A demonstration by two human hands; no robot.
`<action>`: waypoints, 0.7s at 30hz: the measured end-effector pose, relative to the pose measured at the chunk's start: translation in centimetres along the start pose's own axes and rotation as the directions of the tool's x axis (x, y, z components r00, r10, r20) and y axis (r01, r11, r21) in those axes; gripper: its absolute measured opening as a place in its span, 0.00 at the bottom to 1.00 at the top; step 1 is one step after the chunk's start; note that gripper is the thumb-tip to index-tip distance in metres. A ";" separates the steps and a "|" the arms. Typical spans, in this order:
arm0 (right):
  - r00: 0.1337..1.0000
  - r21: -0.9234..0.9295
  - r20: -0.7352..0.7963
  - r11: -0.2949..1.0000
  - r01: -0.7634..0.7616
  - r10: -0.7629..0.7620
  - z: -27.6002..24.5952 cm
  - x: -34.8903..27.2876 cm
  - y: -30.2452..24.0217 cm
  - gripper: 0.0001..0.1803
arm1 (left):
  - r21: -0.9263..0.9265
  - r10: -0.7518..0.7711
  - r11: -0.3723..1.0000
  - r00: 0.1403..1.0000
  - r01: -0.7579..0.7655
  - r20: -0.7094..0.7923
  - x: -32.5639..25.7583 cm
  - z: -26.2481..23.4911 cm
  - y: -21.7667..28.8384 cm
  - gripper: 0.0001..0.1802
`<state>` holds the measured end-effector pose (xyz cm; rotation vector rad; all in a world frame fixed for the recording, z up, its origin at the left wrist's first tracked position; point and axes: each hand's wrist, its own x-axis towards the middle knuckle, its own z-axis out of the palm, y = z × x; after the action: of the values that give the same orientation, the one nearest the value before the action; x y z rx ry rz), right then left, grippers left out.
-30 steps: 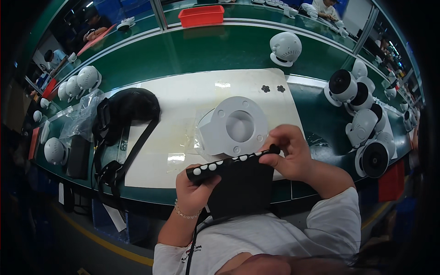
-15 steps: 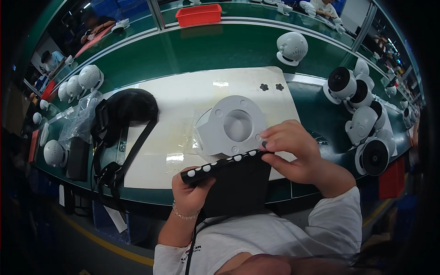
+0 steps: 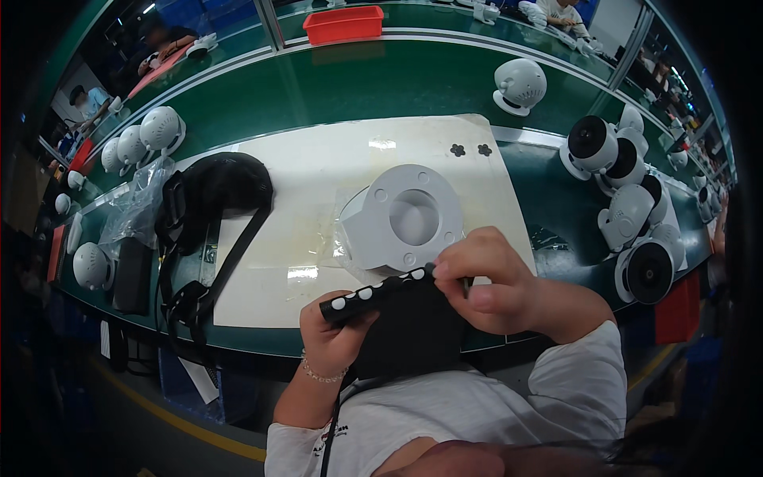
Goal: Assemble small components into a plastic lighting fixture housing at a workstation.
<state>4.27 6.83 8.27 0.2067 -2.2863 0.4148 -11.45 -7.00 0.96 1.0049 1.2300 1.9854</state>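
A black panel with a row of white round dots along its top edge is held upright over the near table edge. My left hand grips its lower left part from below. My right hand pinches its upper right corner with fingers curled. Just behind the panel a grey round housing with a central recess lies on clear plastic film on a white mat.
A black bag with a strap lies left on the mat. White dome-shaped devices cluster at the right, others at the left, one at the back. A red tray stands far back. Other people sit at the far left.
The panel and both hands have stayed at the near edge; my right hand shifted slightly along the panel's top right corner. The view has tilted a little.
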 end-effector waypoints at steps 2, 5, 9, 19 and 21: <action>0.998 0.075 0.066 0.997 0.019 -0.024 -0.4 0.1 -0.1 0.31 | 0.031 0.006 1.000 1.000 -0.006 0.002 -0.1 -0.3 -0.3 0.05; 0.986 0.217 0.123 0.972 0.086 -0.115 -0.2 0.0 -0.3 0.18 | 0.089 0.050 0.995 0.997 -0.054 0.051 0.0 -0.4 -0.4 0.04; 0.945 0.238 -0.167 0.941 -0.239 0.282 0.1 0.2 0.2 0.23 | 0.182 0.114 0.974 0.986 -0.134 0.118 0.2 -0.1 -0.4 0.06; 0.794 0.488 0.060 0.676 -0.553 0.606 -0.7 4.0 5.9 0.36 | 0.358 0.397 0.786 0.855 -0.504 0.332 1.5 0.2 -0.8 0.14; 0.787 0.504 0.101 0.651 -0.568 0.609 -0.9 4.0 5.8 0.36 | 0.412 0.387 0.760 0.859 -0.503 0.335 1.3 0.0 -1.0 0.14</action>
<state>0.62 12.45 10.43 -0.3169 -2.0678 1.3599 -12.09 -5.57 0.47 1.8889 1.4972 1.8387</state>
